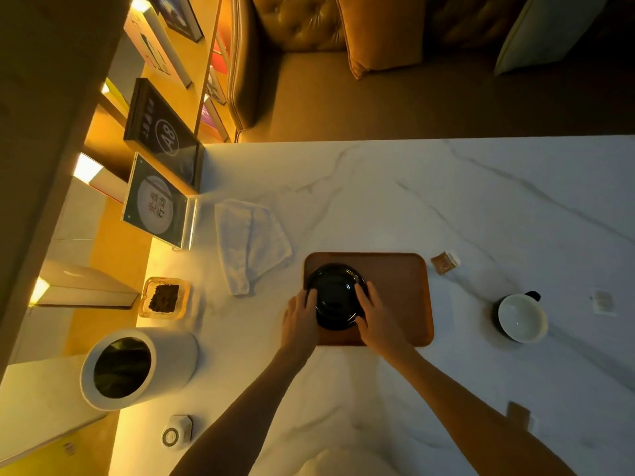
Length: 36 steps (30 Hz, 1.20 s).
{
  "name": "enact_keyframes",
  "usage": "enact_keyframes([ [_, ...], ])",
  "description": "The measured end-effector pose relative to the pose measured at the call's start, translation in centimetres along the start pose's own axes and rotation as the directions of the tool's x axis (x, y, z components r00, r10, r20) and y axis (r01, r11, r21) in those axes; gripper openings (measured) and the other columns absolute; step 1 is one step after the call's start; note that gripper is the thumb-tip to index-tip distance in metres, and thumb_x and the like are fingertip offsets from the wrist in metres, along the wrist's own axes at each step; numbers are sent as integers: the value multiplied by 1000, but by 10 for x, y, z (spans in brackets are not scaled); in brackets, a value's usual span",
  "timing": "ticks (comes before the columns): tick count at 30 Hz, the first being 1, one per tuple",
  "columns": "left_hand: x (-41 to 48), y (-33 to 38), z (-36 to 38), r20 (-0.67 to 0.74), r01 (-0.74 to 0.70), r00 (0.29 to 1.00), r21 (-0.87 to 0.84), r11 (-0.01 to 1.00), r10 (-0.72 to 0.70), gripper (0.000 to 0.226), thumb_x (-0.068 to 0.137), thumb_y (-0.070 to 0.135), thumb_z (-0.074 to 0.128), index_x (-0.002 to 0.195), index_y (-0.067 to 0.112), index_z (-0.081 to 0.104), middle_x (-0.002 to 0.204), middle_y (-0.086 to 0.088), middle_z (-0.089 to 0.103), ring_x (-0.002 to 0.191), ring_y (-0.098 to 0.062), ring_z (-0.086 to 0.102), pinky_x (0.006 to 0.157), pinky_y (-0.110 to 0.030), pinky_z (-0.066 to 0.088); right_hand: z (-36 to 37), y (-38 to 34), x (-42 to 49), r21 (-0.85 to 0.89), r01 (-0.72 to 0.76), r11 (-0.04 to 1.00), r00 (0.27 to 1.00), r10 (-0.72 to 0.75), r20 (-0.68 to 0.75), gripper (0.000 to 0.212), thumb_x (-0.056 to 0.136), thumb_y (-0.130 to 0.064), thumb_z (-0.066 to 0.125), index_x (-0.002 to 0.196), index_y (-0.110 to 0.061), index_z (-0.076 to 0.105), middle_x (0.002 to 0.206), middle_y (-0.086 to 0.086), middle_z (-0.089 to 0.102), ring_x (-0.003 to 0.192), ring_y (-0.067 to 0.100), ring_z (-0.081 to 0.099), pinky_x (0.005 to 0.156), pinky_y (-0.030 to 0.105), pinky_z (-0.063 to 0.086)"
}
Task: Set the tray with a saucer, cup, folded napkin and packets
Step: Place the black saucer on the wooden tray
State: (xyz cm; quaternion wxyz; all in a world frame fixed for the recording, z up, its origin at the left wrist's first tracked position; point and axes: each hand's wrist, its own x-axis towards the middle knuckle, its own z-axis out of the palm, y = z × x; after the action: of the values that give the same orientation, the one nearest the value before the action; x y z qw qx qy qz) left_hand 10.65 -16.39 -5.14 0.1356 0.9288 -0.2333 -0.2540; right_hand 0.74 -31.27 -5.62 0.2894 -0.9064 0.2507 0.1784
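A black saucer rests on the left part of a brown tray on the marble table. My left hand grips the saucer's left rim and my right hand grips its right rim. A cup, white inside with a dark handle, stands on the table to the right of the tray. A white cloth napkin lies crumpled to the tray's upper left. A brown packet lies just past the tray's upper right corner, and a pale packet lies far right.
A white cylindrical bin stands at the left. Nearby are a glass ashtray with dark contents, acrylic sign stands and a small round device. Another brown packet lies at the lower right. A leather sofa is beyond the table's far edge.
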Motion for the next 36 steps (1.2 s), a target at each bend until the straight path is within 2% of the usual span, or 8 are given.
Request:
enact_keyframes([
  [3,-17,-9,16,167,-182,975,209,961,149,72,92,14,55,154,24,18,165,-6,10,152,-35,-1,124,-51,13,20,2,-12,-156,18,988,994,-1,112,75,96,-36,49,151,-35,-2,163,-1,-4,146,39,14,110,44,41],
  [7,-27,-17,29,282,-170,955,285,943,87,72,98,24,47,155,32,5,166,-4,-7,148,-45,-17,121,-59,-2,31,2,-14,-246,-4,969,981,52,187,70,97,-43,42,151,-34,-1,163,-4,-8,146,42,9,108,48,42],
  [12,-24,-16,29,283,-157,955,225,962,90,75,95,14,49,155,32,8,166,-3,-4,151,-41,-5,124,-54,7,30,5,-10,-244,14,970,984,31,177,69,98,-37,44,151,-34,1,163,-4,-7,146,41,12,107,44,44],
  [22,-19,-17,21,324,-161,943,253,954,73,82,93,6,53,155,35,8,166,-2,-6,151,-39,0,124,-52,9,23,1,-11,-249,28,968,978,25,208,72,98,-21,47,152,-33,0,163,-4,-9,147,41,10,108,40,43],
  [25,-14,-13,8,394,-174,917,263,949,59,83,91,2,53,155,35,9,166,-1,-4,150,-37,11,121,-52,22,13,-1,-10,-262,42,964,966,28,257,72,98,-20,48,152,-31,2,162,-2,-10,146,42,12,111,42,41],
  [28,-18,-9,-7,399,-149,916,236,960,44,82,92,1,51,155,36,11,166,-3,0,146,-35,23,115,-51,34,1,-6,-16,-213,44,976,966,13,257,71,98,-20,48,153,-30,5,163,0,-7,142,38,28,106,38,45],
  [32,-38,-11,-23,368,-134,929,218,967,46,75,96,8,48,155,34,10,166,-5,0,149,-34,15,117,-57,27,-11,-8,-39,-149,51,988,987,-27,159,62,99,-26,45,152,-27,13,162,4,8,139,25,37,104,33,47],
  [36,-69,-29,-38,374,-68,927,223,972,-20,63,102,30,44,155,34,10,166,-3,-3,152,-34,4,119,-63,13,-18,6,-84,-42,-65,997,988,70,139,56,101,-32,40,152,-24,18,160,7,19,145,24,28,116,39,32],
])
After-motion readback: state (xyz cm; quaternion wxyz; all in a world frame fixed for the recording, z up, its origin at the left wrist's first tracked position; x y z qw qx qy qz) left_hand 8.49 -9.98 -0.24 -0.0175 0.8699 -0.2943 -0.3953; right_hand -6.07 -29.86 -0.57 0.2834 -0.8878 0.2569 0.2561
